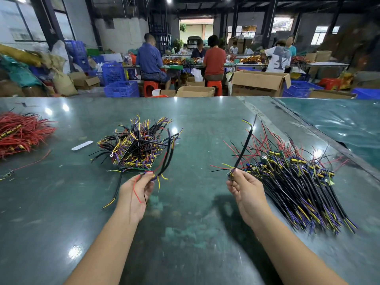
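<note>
The right hand (244, 192) pinches a black cable (245, 145) by its lower end, and it stands up and away above the fingers. The left hand (136, 194) grips a wire bundle (167, 155) slanting away rightward.

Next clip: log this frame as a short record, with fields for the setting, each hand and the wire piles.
Setting: glossy green worktable in a workshop, with seated people at benches behind.
Left hand: holds a loose bunch of black, red, yellow and purple wires.
Right hand: pinches the lower end of one black-sleeved wire lead, which points up.
Centre pile: tangled black, yellow and purple wires.
Right pile: black leads laid roughly parallel.
Far left: heap of red wires.
</note>
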Demonstrator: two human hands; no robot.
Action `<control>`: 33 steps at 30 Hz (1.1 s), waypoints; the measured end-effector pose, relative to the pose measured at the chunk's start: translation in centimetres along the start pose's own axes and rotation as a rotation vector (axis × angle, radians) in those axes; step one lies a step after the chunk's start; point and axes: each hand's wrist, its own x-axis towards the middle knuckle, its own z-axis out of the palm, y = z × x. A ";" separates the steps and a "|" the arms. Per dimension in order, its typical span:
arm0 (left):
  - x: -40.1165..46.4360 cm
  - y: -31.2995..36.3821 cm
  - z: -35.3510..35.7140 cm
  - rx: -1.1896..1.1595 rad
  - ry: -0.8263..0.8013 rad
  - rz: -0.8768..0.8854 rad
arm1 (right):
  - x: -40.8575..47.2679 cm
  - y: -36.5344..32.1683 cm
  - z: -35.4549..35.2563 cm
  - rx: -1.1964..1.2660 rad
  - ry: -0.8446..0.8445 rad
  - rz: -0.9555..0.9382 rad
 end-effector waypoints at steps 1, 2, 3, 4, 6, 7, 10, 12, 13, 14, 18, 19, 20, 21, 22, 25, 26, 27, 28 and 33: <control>0.3 0.1 -0.3 0.012 0.057 0.023 | -0.1 0.1 0.0 -0.006 -0.001 -0.004; 0.6 0.1 -0.5 0.041 0.108 0.050 | -0.1 0.2 0.1 -0.013 -0.003 -0.009; 0.8 0.1 -0.6 0.072 0.151 0.080 | -0.1 0.3 0.1 -0.021 -0.006 -0.014; 1.0 0.1 -0.7 0.102 0.182 0.107 | -0.2 0.4 0.2 -0.030 -0.011 -0.017; 1.2 0.2 -0.9 0.192 0.216 0.134 | -0.2 0.5 0.3 -0.050 -0.023 -0.022; 1.1 0.2 -0.9 0.282 0.234 0.161 | -0.2 0.5 0.3 -0.063 -0.031 -0.024; 0.1 0.2 -0.3 0.664 0.351 0.361 | -0.2 0.6 0.2 -0.133 -0.056 -0.042; -0.8 0.3 0.3 0.833 0.383 0.680 | -0.4 0.6 0.3 -0.243 -0.109 -0.078; -1.4 0.5 0.7 0.877 0.347 0.858 | -0.6 0.7 0.3 -0.308 -0.144 -0.100; -1.9 0.6 1.0 0.897 0.285 1.008 | -0.8 0.8 0.5 -0.373 -0.176 -0.121; -4.0 0.0 2.5 0.709 -0.156 0.965 | -2.0 1.2 1.1 -0.574 -0.313 -0.173; -4.3 -0.4 2.8 0.653 -0.238 0.827 | -2.3 1.2 1.3 -0.575 -0.360 -0.161; -4.5 -0.8 3.1 0.628 -0.317 0.684 | -2.6 1.2 1.4 -0.558 -0.407 -0.138; -4.6 -1.1 3.2 0.627 -0.409 0.548 | -2.9 1.1 1.4 -0.534 -0.456 -0.109; -4.6 -1.4 3.3 0.629 -0.507 0.433 | -3.1 1.0 1.5 -0.510 -0.506 -0.078; -5.3 -1.8 3.4 0.579 -0.674 0.231 | -3.4 0.8 1.5 -0.482 -0.607 -0.016; -5.4 -1.9 3.5 0.591 -0.690 0.230 | -3.4 0.7 1.4 -0.471 -0.612 0.003; -5.5 -1.9 3.6 0.610 -0.698 0.244 | -3.3 0.7 1.4 -0.454 -0.611 0.030; -5.7 -1.9 3.7 0.614 -0.693 0.255 | -3.2 0.8 1.4 -0.438 -0.608 0.064; -5.6 -1.6 3.3 0.618 -0.721 0.193 | -3.1 0.5 0.9 -0.458 -0.679 0.186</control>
